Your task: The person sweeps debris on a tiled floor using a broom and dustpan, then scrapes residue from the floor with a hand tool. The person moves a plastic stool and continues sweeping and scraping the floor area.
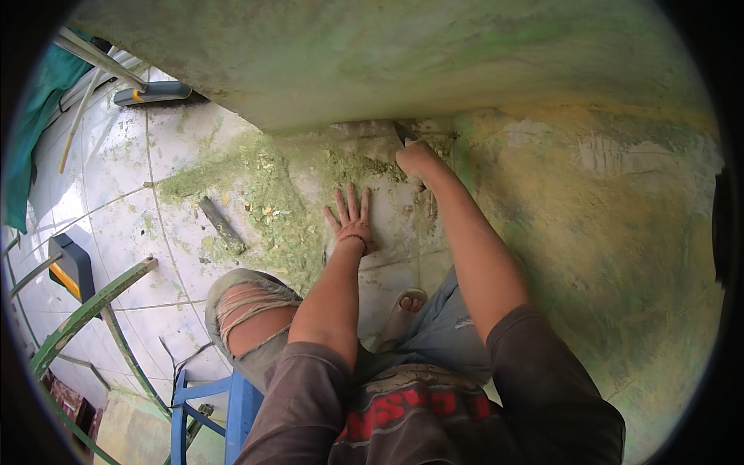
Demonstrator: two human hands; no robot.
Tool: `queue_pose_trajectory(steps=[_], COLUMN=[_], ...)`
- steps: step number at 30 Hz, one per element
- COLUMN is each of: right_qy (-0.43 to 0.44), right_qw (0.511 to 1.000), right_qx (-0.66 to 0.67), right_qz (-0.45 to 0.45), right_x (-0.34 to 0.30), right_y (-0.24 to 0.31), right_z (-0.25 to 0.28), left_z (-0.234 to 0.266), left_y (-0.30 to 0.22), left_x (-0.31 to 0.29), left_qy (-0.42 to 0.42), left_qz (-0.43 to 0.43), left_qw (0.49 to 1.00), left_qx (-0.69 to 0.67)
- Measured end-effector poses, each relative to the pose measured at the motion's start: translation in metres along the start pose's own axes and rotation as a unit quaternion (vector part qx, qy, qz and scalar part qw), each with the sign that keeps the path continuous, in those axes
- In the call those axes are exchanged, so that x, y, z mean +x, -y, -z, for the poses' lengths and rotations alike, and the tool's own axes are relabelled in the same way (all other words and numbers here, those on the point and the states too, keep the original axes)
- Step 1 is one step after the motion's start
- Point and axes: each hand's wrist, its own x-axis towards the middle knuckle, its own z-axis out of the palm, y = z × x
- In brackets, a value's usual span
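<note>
One green-stained wall [480,62] stands ahead; floor [116,178] is tiled, debris [267,205] strewn over it. Left hand [354,223] rests flat on floor, fingers spread. Right hand [419,161], fingers clamped on scraper [403,133] (mostly fist-hidden), works at wall's foot.

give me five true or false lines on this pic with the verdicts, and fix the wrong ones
1. The left hand is spread flat on the tiled floor. True.
2. The right hand is empty. False: it grips a dark-bladed tool.
3. A bracelet circles the left wrist. True.
4. The loose crusted strip lies to the right of both hands. False: it lies to the left of both.
5. Flaky greenish debris is scattered on the tiles. True.
</note>
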Motion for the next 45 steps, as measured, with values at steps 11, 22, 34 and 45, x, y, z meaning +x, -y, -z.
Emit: queue_pose_trajectory(steps=[11,22,34,45], right_qy=[0.005,-0.022,0.031,0.019], right_qw=[0.998,0.986,0.944,0.935], right_qx=[-0.055,0.144,0.283,0.331], right_qz=[-0.022,-0.084,-0.169,-0.124], right_x=[0.049,0.036,0.040,0.046], right_y=[-0.078,-0.088,-0.067,-0.043], right_z=[0.043,0.039,0.061,0.097], left_z=[0.004,0.000,0.005,-0.009], left_y=[-0.007,-0.003,-0.005,-0.002], left_x=[-0.002,0.001,-0.002,0.001], left_qy=[0.015,0.014,0.012,-0.013], left_qz=[0.002,-0.011,-0.010,0.000], left_qw=[1.000,1.000,1.000,1.000], left_qx=[-0.005,0.007,0.006,0.004])
